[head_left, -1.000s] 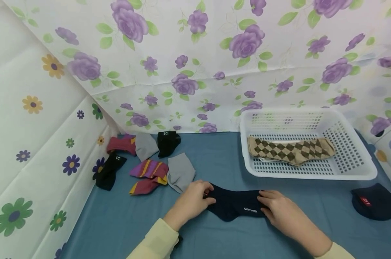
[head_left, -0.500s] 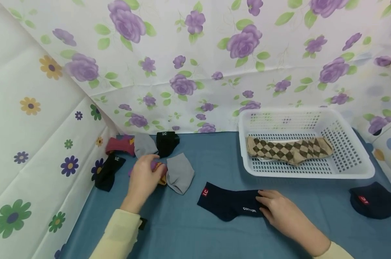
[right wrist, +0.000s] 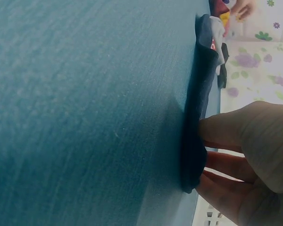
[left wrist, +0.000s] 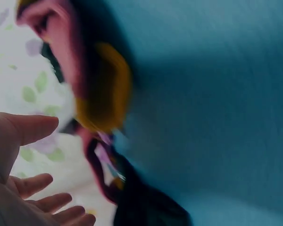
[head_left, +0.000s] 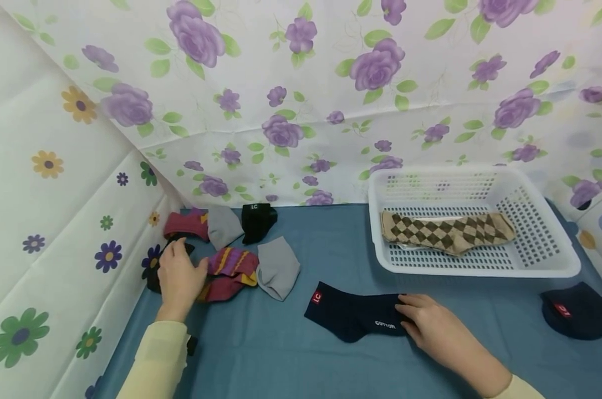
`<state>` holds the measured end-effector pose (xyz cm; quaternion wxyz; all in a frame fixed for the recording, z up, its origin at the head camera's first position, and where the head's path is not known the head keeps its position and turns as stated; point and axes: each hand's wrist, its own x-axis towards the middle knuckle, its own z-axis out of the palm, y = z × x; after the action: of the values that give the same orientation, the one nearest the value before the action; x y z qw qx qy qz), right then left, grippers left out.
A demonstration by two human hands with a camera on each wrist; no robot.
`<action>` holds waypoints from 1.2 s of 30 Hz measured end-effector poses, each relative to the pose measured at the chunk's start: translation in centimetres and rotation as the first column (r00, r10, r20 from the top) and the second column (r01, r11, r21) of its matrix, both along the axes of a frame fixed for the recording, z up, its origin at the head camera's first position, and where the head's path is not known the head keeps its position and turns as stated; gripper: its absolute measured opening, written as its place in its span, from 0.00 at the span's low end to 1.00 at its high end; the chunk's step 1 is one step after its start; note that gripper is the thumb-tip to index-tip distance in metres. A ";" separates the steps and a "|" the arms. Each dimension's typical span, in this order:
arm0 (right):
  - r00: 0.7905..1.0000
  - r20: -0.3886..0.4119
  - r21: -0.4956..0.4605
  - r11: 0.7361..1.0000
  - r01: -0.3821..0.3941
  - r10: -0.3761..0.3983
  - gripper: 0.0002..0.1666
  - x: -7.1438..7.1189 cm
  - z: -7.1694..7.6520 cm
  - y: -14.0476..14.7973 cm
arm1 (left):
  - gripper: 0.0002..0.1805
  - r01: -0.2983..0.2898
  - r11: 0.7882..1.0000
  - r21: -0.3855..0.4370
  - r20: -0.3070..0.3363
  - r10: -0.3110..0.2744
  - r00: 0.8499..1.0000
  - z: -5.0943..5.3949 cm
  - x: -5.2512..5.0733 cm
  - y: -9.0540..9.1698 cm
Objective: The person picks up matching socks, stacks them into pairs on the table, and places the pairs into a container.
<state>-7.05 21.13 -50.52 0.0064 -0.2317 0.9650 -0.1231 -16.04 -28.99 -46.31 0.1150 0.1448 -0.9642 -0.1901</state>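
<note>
A navy ankle sock (head_left: 353, 310) with a red tag and white lettering lies flat on the blue cloth. My right hand (head_left: 433, 327) rests its thumb and fingertips on that sock's right end; the right wrist view shows them against its upper side. Over at the left, my left hand (head_left: 181, 277) hovers by a black sock (head_left: 153, 281), partly covering it in the head view. Its fingers (left wrist: 54, 202) are spread and hold nothing. Just right of this hand is a maroon, purple and yellow striped sock (head_left: 233, 263), with a grey sock (head_left: 278, 269) beside it.
At the back right stands a white perforated basket (head_left: 475, 272) with a tan argyle sock (head_left: 450, 233) inside. Another navy sock (head_left: 580, 310) lies right of it. A maroon sock (head_left: 186, 223), a grey sock (head_left: 223, 224) and a black sock (head_left: 258, 221) lie along the back wall.
My left hand has let go of the navy sock's left end and moved left, across the striped sock to the black sock. The right hand has stayed at the navy sock.
</note>
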 end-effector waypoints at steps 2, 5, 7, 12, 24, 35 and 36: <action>1.000 0.003 -0.001 1.000 0.006 -0.006 0.19 0.1 0.0 0.0 | 0.40 -0.011 1.000 -0.022 0.031 0.011 0.999 -0.4 -0.3 -0.9; 1.000 0.003 -0.005 1.000 0.006 -0.006 0.19 0.1 0.1 0.0 | 0.42 -0.023 0.998 -0.051 0.092 0.027 0.995 -0.8 -0.5 -2.2; 1.000 0.000 -0.005 1.000 0.000 0.000 0.19 0.0 0.2 -0.1 | 0.43 -0.039 0.997 -0.066 0.125 0.047 0.991 -1.1 -0.5 -3.0; 1.000 -0.008 -0.006 1.000 -0.015 0.015 0.19 -0.3 0.2 -0.3 | 0.42 -0.058 0.994 -0.089 0.158 0.071 0.985 -1.5 -0.3 -4.0; 0.997 -0.047 -0.088 0.995 0.055 -0.059 0.20 0.2 0.7 1.5 | 0.31 0.064 0.990 -0.122 0.059 -0.058 0.997 -0.1 -0.5 0.0; 0.858 0.016 0.113 0.853 0.509 -0.514 0.26 -0.5 2.7 9.6 | 0.18 0.402 0.912 -0.087 -0.083 -0.408 0.909 0.7 2.2 8.8; 0.833 0.012 0.138 0.826 0.547 -0.554 0.28 -0.6 2.6 10.6 | 0.17 0.427 0.901 -0.078 -0.075 -0.432 0.899 0.7 2.6 9.6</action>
<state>-7.64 31.68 -47.95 0.0105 0.0604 0.9961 -0.0631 -13.48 -19.35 -45.63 0.1182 -0.0837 -0.9714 -0.1882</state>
